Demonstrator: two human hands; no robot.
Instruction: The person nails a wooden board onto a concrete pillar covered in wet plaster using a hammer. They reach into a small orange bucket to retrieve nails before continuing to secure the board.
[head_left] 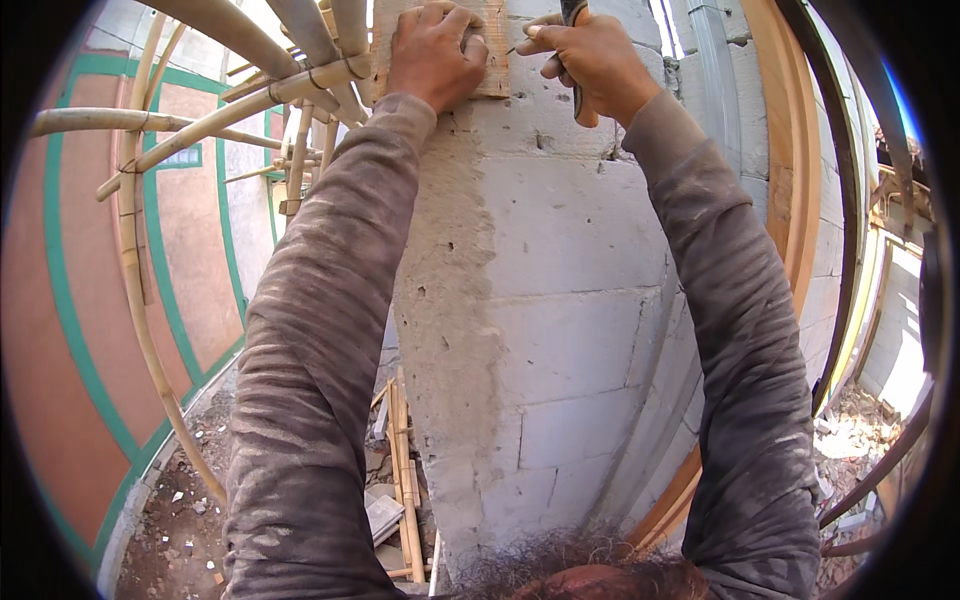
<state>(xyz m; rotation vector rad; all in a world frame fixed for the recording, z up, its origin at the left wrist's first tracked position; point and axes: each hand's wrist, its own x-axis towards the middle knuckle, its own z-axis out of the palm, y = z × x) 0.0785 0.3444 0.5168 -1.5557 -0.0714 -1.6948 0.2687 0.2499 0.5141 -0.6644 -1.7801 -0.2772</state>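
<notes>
A pale-brown, grainy board (496,62) is touched by the left hand (437,58), fingers curled, grip unclear. A black-and-orange tool (581,110) is clamped in the fingers of the right hand (600,62).

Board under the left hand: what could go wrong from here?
1. The board could shift if the left hand on it is all that steadies it; its fixing cannot be made out.
2. The right hand grips a tool and seems to pinch a thin nail too, so either might drop.
3. The left sleeve might snag on the bamboo pole whose end comes close to it.
</notes>
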